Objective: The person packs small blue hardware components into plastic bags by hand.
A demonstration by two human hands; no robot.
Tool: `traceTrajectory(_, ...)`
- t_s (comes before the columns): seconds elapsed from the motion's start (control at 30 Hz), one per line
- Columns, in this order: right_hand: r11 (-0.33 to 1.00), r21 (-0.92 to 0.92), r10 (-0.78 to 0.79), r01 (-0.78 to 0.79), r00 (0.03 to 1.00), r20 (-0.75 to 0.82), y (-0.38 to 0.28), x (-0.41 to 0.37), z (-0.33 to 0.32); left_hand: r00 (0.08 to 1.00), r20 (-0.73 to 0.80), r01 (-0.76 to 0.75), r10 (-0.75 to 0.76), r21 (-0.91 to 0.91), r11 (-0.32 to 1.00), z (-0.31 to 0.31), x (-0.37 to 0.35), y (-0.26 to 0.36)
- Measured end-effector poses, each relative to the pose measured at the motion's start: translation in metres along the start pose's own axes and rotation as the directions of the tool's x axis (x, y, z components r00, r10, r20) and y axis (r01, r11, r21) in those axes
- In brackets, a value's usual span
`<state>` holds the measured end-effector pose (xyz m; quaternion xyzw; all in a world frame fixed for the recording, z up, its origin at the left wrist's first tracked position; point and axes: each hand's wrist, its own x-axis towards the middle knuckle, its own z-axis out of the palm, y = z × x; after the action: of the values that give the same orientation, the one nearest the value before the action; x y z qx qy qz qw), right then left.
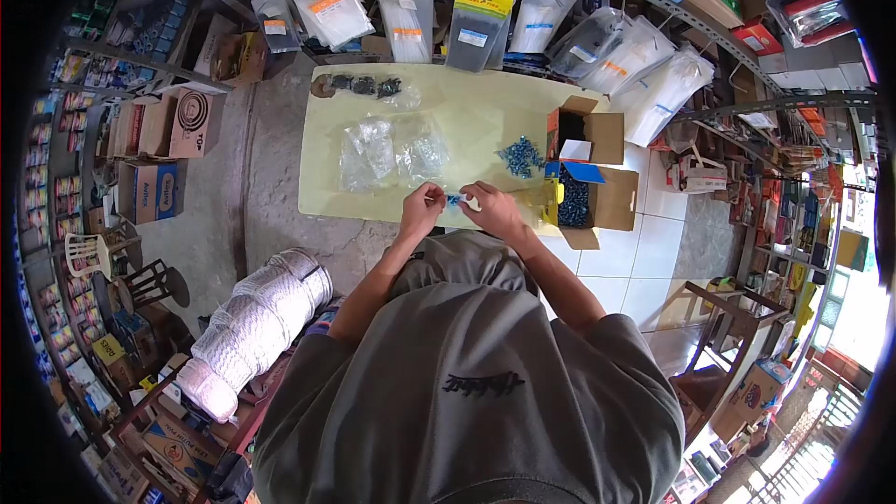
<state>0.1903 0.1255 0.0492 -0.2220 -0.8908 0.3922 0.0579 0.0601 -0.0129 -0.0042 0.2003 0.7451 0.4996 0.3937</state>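
Note:
At the near edge of the table point(327, 201), my left hand point(423, 210) and my right hand point(495, 209) meet with fingertips pinched. Between them is a small clear plastic bag point(455, 199) with blue pieces in it; the fingers hide part of it. A loose pile of small blue metallic-looking pieces point(521, 158) lies beyond my right hand. To its right, an open carton point(611, 198) holds many more blue pieces point(573, 203). Clear plastic bags point(368, 153) lie flat beyond my left hand, with another clear bag pile point(422, 151) beside them.
Several filled bags of black pieces point(364, 86) sit at the table's far left. A second open carton point(607, 124) holds dark contents. Cable-tie packs point(479, 28) hang over the far edge. A wrapped rope roll point(257, 331) stands at left; stocked shelves line both sides.

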Motion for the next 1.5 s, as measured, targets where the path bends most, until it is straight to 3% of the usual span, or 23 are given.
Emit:
traceTrajectory(0.03,1.0,0.0,0.0,0.0,1.0,0.0,0.006,0.0,0.0,1.0,0.0,0.0,0.0,0.0,1.0,-0.001,0.0,-0.001)
traceTrajectory(0.1,0.98,-0.003,0.197,-0.199,0.972,-0.129,0.028,-0.003,0.003,1.0,0.012,-0.012,0.012,0.017,1.0,-0.003,0.001,-0.004)
traceTrajectory(0.13,0.98,-0.005,0.198,-0.2,0.971,-0.131,0.046,-0.005,0.006,1.0,0.014,-0.014,0.014,0.016,1.0,-0.003,0.002,-0.007)
traceTrajectory(0.2,0.905,-0.292,0.251,-0.31,0.942,-0.224,0.088,-0.01,0.012,0.998,-0.009,-0.067,0.068,0.061,0.996,-0.003,0.002,-0.012)
traceTrajectory(0.33,0.832,-0.361,0.38,-0.421,0.907,-0.182,0.125,-0.011,0.01,0.999,0.003,-0.045,0.045,0.046,0.998,-0.003,0.003,-0.01)
traceTrajectory(0.57,0.851,-0.358,0.336,-0.384,0.923,-0.189,0.146,-0.007,0.016,0.999,0.007,-0.054,0.054,0.044,0.998,-0.001,0.003,-0.009)
traceTrajectory(0.77,0.836,-0.359,0.397,-0.415,0.909,-0.127,0.146,-0.001,0.011,0.999,-0.019,-0.035,0.036,0.012,0.999,0.001,0.0,-0.002)
traceTrajectory(1.17,0.85,-0.303,0.353,-0.431,0.893,-0.279,0.136,0.006,0.009,0.998,-0.006,-0.066,0.066,0.054,0.996,0.001,0.002,-0.007)
traceTrajectory(1.27,0.901,-0.226,0.288,-0.371,0.899,-0.329,0.096,0.008,-0.004,0.998,-0.023,-0.053,0.054,0.03,0.998,0.001,0.001,-0.007)
traceTrajectory(1.33,0.979,0.165,0.152,-0.123,0.973,-0.177,0.063,0.006,-0.007,0.998,-0.025,-0.059,0.06,0.03,0.998,0.0,0.001,-0.005)
traceTrajectory(1.37,0.954,0.279,0.156,-0.113,0.978,-0.139,0.037,0.005,-0.011,0.999,-0.016,-0.033,0.033,0.019,0.999,0.0,0.001,-0.001)
traceTrajectory(1.5,0.938,0.342,0.038,-0.06,0.997,0.07,0.007,0.003,0.005,1.0,-0.008,-0.012,0.012,-0.001,1.0,0.001,0.001,-0.001)
